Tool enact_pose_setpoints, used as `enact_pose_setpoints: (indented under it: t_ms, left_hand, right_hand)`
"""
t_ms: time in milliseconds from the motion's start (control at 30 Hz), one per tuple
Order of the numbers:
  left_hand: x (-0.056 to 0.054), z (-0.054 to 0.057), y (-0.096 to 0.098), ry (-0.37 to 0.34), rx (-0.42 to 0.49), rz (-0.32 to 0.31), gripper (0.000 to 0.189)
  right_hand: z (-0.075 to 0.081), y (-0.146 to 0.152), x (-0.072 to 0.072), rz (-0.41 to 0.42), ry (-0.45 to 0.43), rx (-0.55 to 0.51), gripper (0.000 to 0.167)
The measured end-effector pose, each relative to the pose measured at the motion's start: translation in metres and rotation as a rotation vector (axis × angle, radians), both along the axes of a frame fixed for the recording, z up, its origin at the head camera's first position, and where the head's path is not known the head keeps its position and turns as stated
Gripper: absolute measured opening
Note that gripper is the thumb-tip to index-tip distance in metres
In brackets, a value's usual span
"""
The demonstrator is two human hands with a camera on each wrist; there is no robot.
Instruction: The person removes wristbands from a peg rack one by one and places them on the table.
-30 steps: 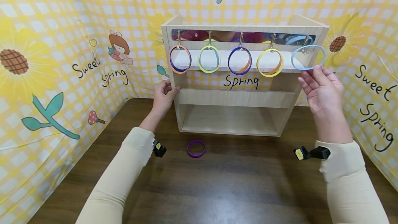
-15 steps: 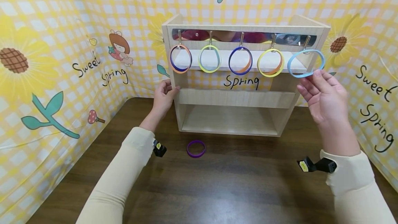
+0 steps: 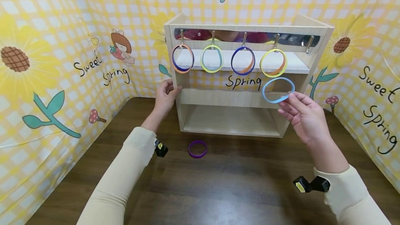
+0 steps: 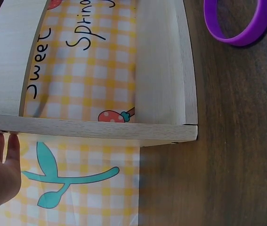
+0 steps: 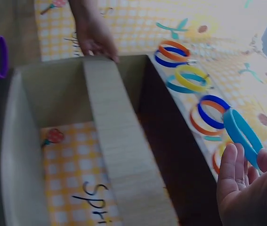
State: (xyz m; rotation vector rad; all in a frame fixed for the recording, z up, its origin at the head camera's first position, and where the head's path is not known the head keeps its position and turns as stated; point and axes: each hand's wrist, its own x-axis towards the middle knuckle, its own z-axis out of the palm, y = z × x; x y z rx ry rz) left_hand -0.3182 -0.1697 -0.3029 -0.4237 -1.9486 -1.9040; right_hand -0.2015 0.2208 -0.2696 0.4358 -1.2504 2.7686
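Note:
My right hand (image 3: 307, 119) pinches a light blue silicone wristband (image 3: 264, 93) between thumb and fingers. The band is held in front of the shelf's right part, just below a hanging yellow wristband (image 3: 261, 68). At the rack's left side, my left hand (image 3: 164, 98) grips the edge of the wooden shelf (image 3: 237, 98), thumb at the front and fingers along the outer side. In the left wrist view the fingertips (image 4: 13, 146) touch that side panel. A purple wristband (image 3: 197, 156) lies flat on the table before the shelf.
A metal strip with hooks runs along the shelf's top. Wristbands hang in pairs on several hooks, such as orange with dark blue (image 3: 183, 71); the rightmost hook (image 3: 309, 46) is bare. A yellow checked cloth (image 3: 93, 16) surrounds the dark wooden table (image 3: 237, 180).
The light blue wristband, earlier overlapping the rightmost hook, has moved down and left with my right hand, away from that hook. My left hand stays at the shelf's side.

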Motion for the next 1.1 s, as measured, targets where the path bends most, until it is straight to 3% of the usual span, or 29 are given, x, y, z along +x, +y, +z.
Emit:
enact_pose_setpoints:
  t_ms: [733, 1100]
  left_hand:
    - [0.003, 0.004, 0.001, -0.03, -0.013, 0.005, 0.036]
    - [0.004, 0.004, 0.001, -0.039, -0.013, 0.001, 0.039]
  right_hand:
    - [-0.061, -0.047, -0.005, 0.043, -0.206, 0.347, 0.008]
    - [-0.089, -0.065, -0.011, 0.077, -0.283, 0.428, 0.01]
